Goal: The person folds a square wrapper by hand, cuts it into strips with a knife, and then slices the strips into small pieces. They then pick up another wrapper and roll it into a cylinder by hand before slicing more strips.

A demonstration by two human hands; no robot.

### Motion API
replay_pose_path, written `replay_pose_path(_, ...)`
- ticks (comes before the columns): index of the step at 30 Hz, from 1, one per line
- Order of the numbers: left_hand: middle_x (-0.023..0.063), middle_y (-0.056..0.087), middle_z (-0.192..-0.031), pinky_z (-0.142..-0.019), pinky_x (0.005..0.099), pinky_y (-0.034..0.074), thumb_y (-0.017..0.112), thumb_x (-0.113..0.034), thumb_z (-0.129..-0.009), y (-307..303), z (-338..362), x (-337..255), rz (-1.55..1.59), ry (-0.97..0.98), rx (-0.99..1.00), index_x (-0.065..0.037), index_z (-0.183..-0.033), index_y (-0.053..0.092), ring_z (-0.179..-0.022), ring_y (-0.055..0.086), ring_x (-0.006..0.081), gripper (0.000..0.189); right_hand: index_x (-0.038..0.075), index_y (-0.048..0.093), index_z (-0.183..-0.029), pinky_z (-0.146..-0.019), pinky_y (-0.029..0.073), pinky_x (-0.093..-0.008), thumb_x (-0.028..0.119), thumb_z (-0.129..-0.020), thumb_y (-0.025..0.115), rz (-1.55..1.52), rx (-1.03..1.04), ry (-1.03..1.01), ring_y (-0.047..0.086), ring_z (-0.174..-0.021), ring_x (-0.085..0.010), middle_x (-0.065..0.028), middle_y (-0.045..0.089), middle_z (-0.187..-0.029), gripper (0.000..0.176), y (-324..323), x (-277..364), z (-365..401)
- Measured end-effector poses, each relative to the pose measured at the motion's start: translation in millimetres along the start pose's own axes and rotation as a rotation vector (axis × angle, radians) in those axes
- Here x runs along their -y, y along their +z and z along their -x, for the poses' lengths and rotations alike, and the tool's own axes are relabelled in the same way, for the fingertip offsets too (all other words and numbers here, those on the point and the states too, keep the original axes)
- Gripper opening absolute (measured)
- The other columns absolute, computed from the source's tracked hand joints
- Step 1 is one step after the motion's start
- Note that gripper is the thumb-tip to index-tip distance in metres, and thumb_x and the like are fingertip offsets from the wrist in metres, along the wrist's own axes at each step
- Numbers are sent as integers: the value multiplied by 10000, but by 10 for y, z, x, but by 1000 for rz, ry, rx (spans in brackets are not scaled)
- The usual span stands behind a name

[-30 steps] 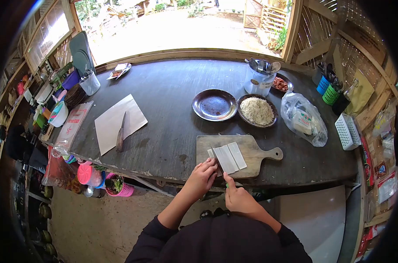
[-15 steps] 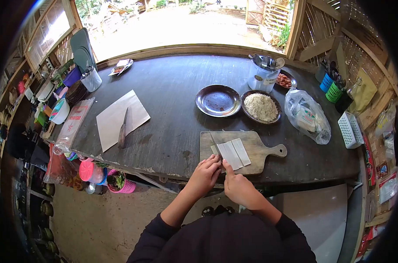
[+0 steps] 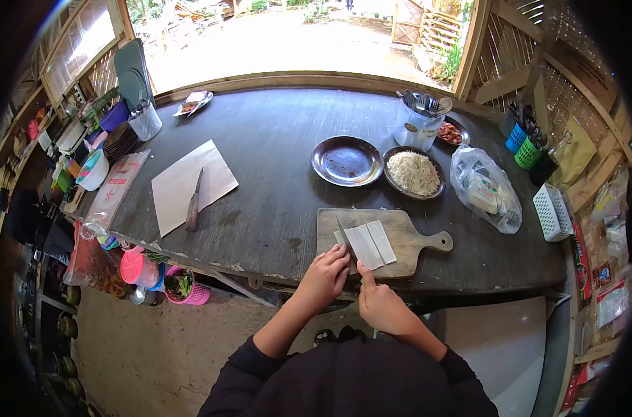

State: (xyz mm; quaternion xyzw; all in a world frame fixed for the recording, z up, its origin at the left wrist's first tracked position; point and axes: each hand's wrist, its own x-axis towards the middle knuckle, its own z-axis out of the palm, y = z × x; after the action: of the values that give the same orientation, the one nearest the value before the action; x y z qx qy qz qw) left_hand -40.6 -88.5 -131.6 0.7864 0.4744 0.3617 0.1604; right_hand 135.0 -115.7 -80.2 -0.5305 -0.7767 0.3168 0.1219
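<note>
A wooden cutting board [image 3: 424, 240] lies near the table's front edge. Pale flat strips [image 3: 371, 243] rest on it side by side. My right hand [image 3: 382, 302] is closed round the handle of a knife [image 3: 344, 233], its index finger stretched along the top and its blade pointing away from me, left of the wide strips. Just left of the blade, my left hand [image 3: 325, 278] presses its fingertips on a narrow pale piece [image 3: 339, 237] at the board's left side.
Behind the board are an empty dark plate [image 3: 346, 161], a plate of pale crumbs [image 3: 413, 172], a cutlery tub [image 3: 419, 128] and a plastic bag [image 3: 486, 191]. Another knife [image 3: 195, 201] lies on paper [image 3: 212, 167] at the left. A white basket [image 3: 552, 213] stands at the right.
My right hand has moved slightly down towards me with the knife. My left hand stays nearly in place, and the view has shifted a little.
</note>
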Motion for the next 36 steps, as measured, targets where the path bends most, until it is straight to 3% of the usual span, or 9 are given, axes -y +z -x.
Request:
replay_pose_path(22,180,550,-1286,-1037,458,363,587,-106,-869,-11,6,-33,-9,-25,6,5,-1141,596,-1272,469,326,295,103,141,-1462,-621,463,-567,160,-906,470,-109,74,63,589,-619,-496,-294,588,-642,649,87,-275,439)
replay_pose_path(25,180,548,-1290,-1039,465,358,594,-111,-867,-6,10,-24,-1,-33,9,2,-1147,596,-1277,465,325,303,116,151,-1466,-638,478,-537,169,-924,459,-121,68,-45,600,-655,-492,-309,593,-684,626,65,-343,422)
replay_pose_path(27,180,546,-1293,-1041,467,356,598,-114,-866,-1,5,-5,-2,-32,6,1,-1150,596,-1280,462,325,307,129,253,-1455,-659,499,-435,129,-947,453,-296,62,45,614,-633,-410,-265,624,-850,545,-100,-225,484)
replay_pose_path(30,180,543,-1300,-1041,471,354,603,-119,-865,10,19,-10,9,-45,10,-1,-1149,598,-1282,461,325,308,130,236,-1469,-663,495,-378,126,-951,465,-376,14,-71,619,-634,-318,-200,629,-822,567,-150,-295,521)
replay_pose_path(31,181,543,-1301,-1042,470,354,602,-119,-866,4,18,-23,8,-45,7,0,-1150,599,-1281,462,326,308,130,236,-1469,-663,495,-378,126,-951,465,-375,10,-72,619,-634,-318,-200,629,-822,567,-187,-382,516)
replay_pose_path(33,182,543,-1302,-1042,468,354,601,-118,-867,-3,15,-21,4,-41,1,1,-1151,599,-1281,463,327,308,140,204,-1470,-669,503,-428,154,-927,511,-371,-47,-15,635,-753,-450,-251,644,-807,623,-303,-545,479)
replay_pose_path(34,183,544,-1300,-1041,468,356,601,-118,-867,3,17,-18,4,-39,-2,1,-1151,601,-1280,463,327,308,134,330,-1421,-665,510,-415,173,-903,562,-337,-149,40,646,-780,-421,-251,653,-847,568,-471,-537,475)
replay_pose_path(35,184,546,-1298,-1040,467,357,600,-118,-868,4,15,-18,4,-37,-6,0,-1152,602,-1279,464,326,308,134,330,-1421,-665,510,-415,173,-903,562,-334,-152,38,646,-780,-421,-251,653,-847,568,-601,-597,407)
replay_pose_path(36,184,546,-1298,-1040,467,357,600,-118,-868,-3,13,-22,3,-32,-9,0,-1152,602,-1279,464,326,308,126,425,-1354,-677,513,-415,194,-888,587,-175,-258,-7,648,-794,-406,-241,658,-871,498,-720,-696,337)
